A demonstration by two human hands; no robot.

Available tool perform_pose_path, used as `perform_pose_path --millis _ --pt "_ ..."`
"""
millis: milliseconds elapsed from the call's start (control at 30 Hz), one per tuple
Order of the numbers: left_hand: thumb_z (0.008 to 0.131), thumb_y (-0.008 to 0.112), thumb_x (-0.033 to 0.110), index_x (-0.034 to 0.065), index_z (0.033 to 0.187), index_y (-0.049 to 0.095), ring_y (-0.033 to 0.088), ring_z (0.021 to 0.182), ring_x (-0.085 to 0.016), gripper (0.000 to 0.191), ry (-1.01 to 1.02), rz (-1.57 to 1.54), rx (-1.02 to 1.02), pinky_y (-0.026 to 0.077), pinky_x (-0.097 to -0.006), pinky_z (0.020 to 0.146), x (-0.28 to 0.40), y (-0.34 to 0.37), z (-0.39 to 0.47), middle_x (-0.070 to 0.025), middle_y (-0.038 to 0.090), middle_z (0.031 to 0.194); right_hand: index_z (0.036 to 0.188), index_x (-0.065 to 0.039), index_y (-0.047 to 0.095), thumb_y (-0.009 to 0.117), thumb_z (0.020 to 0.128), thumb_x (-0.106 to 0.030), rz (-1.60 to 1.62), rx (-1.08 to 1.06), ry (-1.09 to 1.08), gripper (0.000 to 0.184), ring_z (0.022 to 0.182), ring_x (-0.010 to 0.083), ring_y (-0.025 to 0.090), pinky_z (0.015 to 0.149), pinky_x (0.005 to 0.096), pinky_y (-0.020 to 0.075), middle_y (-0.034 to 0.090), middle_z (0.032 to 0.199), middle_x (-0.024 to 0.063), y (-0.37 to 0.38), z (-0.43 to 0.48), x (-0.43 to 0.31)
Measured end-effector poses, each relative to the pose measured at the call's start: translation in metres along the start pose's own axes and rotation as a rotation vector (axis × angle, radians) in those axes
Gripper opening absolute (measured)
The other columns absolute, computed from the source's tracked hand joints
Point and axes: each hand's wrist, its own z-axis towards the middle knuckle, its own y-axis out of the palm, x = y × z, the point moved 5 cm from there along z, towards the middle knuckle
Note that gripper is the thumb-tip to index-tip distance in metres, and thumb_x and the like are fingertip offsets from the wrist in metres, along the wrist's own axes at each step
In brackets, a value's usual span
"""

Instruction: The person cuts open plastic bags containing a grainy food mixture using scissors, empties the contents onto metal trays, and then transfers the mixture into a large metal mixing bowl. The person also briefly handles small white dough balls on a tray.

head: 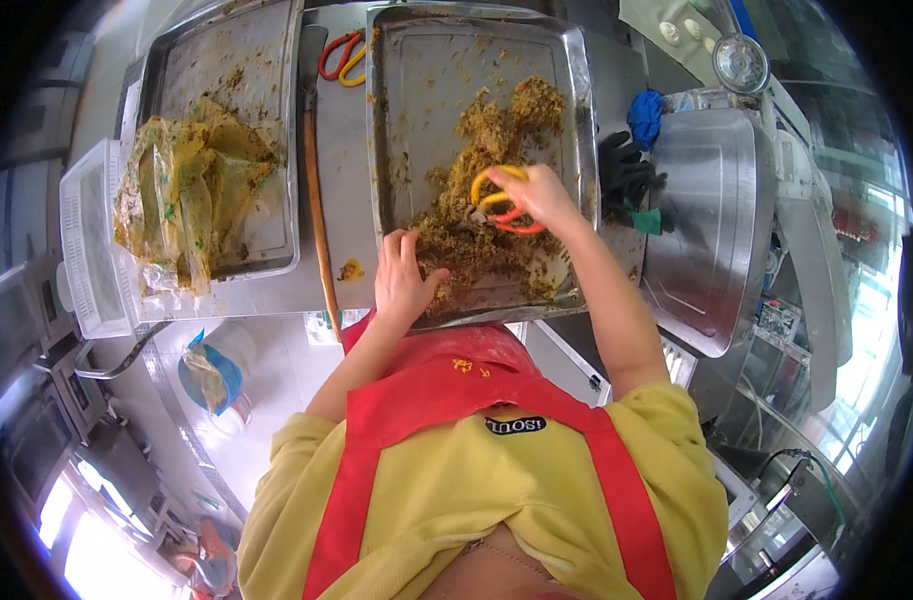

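My right hand (542, 199) grips a pair of scissors (522, 228) with yellow and red handles. Their blades are mostly hidden, low over a crumbly brown-yellow food mixture (494, 135). That mixture lies in a heap along a rectangular metal tray (415, 82), thickest towards me. At the tray's near left corner, my left hand (402, 281) rests over the rim with fingertips by the mixture. Its thumb is spread from the fingers, and nothing shows in its grasp.
Left of the tray lie a long wooden-handled tool (317, 202) and red-and-yellow scissors (342, 61). A second metal tray (265, 67) bears a crumpled, stained plastic bag (193, 187). To the right are black gloves (625, 172), a blue crumpled item (645, 118) and a metal lid-like surface (704, 225).
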Motion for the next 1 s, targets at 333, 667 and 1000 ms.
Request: perform_pose_path --millis 333,667,1000 --pt "0.073 0.077 0.016 0.0142 0.116 0.062 0.054 0.114 -0.03 0.046 0.309 -0.015 -0.128 0.049 -0.0409 0.092 -0.005 -0.004 0.039 -0.0077 0.058 0.12 0.078 -0.009 0.074 0.065 0.088 -0.045 -0.411 0.356 -0.448 0.038 0.053 0.0351 0.06 0.05 0.0437 0.0464 0.06 0.057 0.0159 0.075 -0.125 -0.002" --pt "0.075 0.076 0.017 0.0102 0.117 0.057 0.054 0.112 -0.033 0.047 0.205 0.0 -0.134 0.048 -0.0414 0.091 -0.005 0.006 0.02 -0.0099 0.055 0.119 0.092 -0.014 0.076 0.069 0.089 -0.034 0.5 0.299 -0.025 0.021 0.051 0.0078 0.056 0.046 0.0274 0.041 0.062 0.058 -0.0008 0.035 -0.076 0.108" --pt "0.074 0.072 0.008 0.007 0.117 0.056 0.053 0.113 -0.035 0.046 0.342 -0.065 -0.204 0.047 -0.042 0.094 -0.008 0.004 0.026 -0.0117 0.055 0.121 0.065 -0.01 0.067 0.064 0.087 -0.046 -0.652 0.127 -0.667 0.042 0.052 0.0291 0.062 0.048 0.0393 0.0467 0.06 0.057 0.0113 0.079 -0.147 -0.023"
